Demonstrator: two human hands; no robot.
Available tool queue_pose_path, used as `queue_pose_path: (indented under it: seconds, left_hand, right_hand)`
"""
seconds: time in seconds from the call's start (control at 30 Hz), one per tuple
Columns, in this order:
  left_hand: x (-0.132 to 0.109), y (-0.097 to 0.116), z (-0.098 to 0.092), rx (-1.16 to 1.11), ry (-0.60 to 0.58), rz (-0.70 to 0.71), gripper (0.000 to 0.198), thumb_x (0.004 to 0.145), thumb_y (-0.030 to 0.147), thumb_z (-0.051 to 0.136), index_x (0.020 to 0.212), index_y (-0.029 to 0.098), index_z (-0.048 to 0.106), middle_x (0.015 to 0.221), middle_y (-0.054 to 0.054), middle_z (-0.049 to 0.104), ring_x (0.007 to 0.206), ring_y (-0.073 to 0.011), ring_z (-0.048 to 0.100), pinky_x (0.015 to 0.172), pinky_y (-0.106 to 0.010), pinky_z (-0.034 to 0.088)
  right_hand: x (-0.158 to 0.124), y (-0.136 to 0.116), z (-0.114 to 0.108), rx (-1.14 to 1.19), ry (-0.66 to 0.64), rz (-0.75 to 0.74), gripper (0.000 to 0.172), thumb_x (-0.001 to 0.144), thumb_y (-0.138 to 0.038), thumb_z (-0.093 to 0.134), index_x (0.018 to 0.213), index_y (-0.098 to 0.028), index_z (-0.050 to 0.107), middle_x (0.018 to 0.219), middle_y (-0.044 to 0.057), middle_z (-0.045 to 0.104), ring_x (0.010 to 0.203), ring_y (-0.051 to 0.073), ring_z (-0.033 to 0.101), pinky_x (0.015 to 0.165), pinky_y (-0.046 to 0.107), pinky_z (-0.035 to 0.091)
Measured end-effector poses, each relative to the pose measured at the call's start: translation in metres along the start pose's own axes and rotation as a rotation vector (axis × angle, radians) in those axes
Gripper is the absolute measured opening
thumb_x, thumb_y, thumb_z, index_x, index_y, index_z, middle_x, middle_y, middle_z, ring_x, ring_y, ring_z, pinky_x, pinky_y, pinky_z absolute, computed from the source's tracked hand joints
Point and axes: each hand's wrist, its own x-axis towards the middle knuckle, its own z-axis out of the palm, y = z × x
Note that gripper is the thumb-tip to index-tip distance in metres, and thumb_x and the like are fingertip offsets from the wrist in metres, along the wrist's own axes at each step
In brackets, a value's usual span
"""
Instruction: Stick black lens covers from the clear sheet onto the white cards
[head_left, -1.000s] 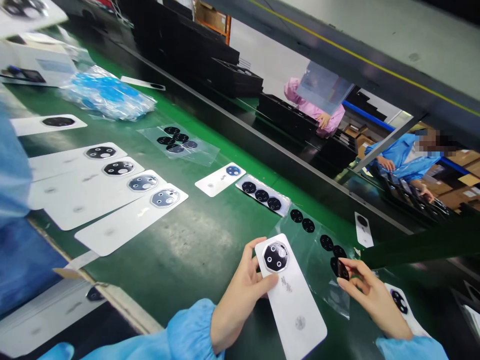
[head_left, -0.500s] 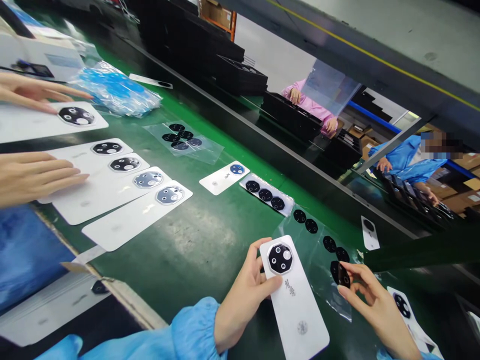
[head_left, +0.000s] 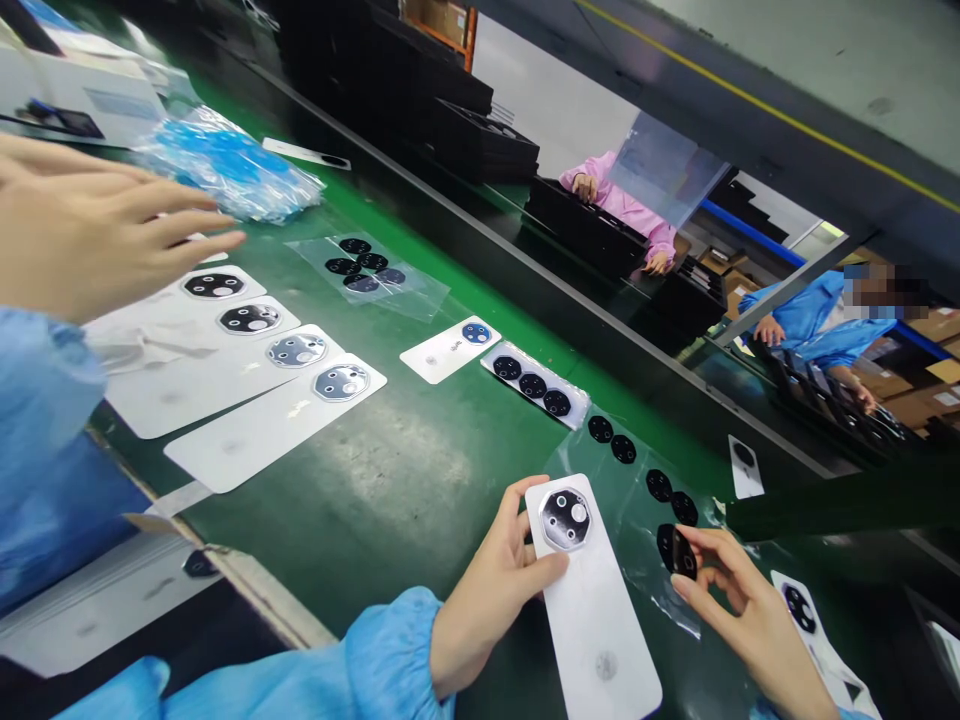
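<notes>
My left hand (head_left: 491,595) grips the upper left edge of a white phone back cover (head_left: 596,620), thumb on its face. The cover is tilted, with an octagonal black camera window (head_left: 565,518) at its top and a round mark lower down. Between thumb and fingertips, my right hand (head_left: 754,605) pinches a black camera lens cover (head_left: 679,552), just right of the phone back and apart from it. Under and beside it lies a clear plastic sheet (head_left: 634,530) bearing several more black lens covers.
At the left, a co-worker's hand (head_left: 112,235) hovers over several white phone backs (head_left: 255,445). A white strip (head_left: 491,372) with three black lens covers and a bag of blue film (head_left: 225,165) lie on the green bench (head_left: 375,530). People work beyond the rail.
The co-worker's hands at the left have moved, one now raised over the row of phone backs. My hands hold the same things, and the phone back has shifted very slightly.
</notes>
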Motion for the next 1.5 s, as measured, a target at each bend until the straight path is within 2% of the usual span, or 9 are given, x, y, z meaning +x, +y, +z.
queue_pose_path:
  seconds: [0.5, 0.9, 1.0, 1.3, 1.5]
  left_hand:
    - [-0.005, 0.004, 0.006, -0.015, -0.025, -0.016, 0.072, 0.071, 0.020, 0.069, 0.128, 0.027, 0.025, 0.107, -0.006, 0.060, 0.085, -0.0205, 0.063, 0.078, -0.035, 0.049]
    - [-0.005, 0.002, 0.004, 0.019, -0.045, -0.057, 0.080, 0.072, 0.022, 0.070, 0.132, 0.025, 0.017, 0.109, -0.007, 0.059, 0.084, -0.0203, 0.063, 0.075, -0.034, 0.050]
    - [-0.004, 0.002, 0.004, 0.027, -0.049, -0.056, 0.081, 0.072, 0.022, 0.069, 0.133, 0.025, 0.017, 0.107, -0.007, 0.060, 0.084, -0.0205, 0.063, 0.075, -0.034, 0.049]
    - [-0.004, 0.001, 0.005, 0.059, -0.070, -0.074, 0.078, 0.070, 0.023, 0.069, 0.132, 0.026, 0.022, 0.105, -0.006, 0.061, 0.084, -0.0198, 0.062, 0.076, -0.033, 0.047]
    - [-0.002, -0.003, 0.001, 0.039, -0.116, -0.059, 0.078, 0.068, 0.020, 0.069, 0.132, 0.026, 0.024, 0.106, -0.006, 0.060, 0.082, -0.0189, 0.062, 0.073, -0.032, 0.047]
  right_hand:
    - [-0.005, -0.005, -0.002, -0.073, -0.002, -0.030, 0.039, 0.082, -0.045, 0.055, 0.115, -0.026, 0.050, 0.097, 0.004, 0.051, 0.064, 0.012, 0.054, 0.071, 0.029, 0.053]
    - [-0.005, -0.018, -0.004, -0.065, 0.019, -0.073, 0.038, 0.083, -0.045, 0.055, 0.115, -0.026, 0.051, 0.091, 0.002, 0.050, 0.064, 0.012, 0.054, 0.067, 0.026, 0.053]
    - [-0.006, -0.019, -0.005, -0.074, 0.021, -0.099, 0.037, 0.083, -0.043, 0.055, 0.115, -0.026, 0.050, 0.094, 0.003, 0.051, 0.063, 0.011, 0.054, 0.067, 0.026, 0.053]
    - [-0.005, -0.022, -0.007, -0.181, -0.001, -0.218, 0.036, 0.084, -0.036, 0.056, 0.118, -0.028, 0.047, 0.098, 0.004, 0.051, 0.064, 0.012, 0.055, 0.067, 0.028, 0.053]
    - [-0.004, -0.031, -0.004, -0.235, 0.027, -0.244, 0.037, 0.084, -0.034, 0.055, 0.119, -0.027, 0.047, 0.097, 0.004, 0.051, 0.064, 0.012, 0.054, 0.064, 0.029, 0.052]
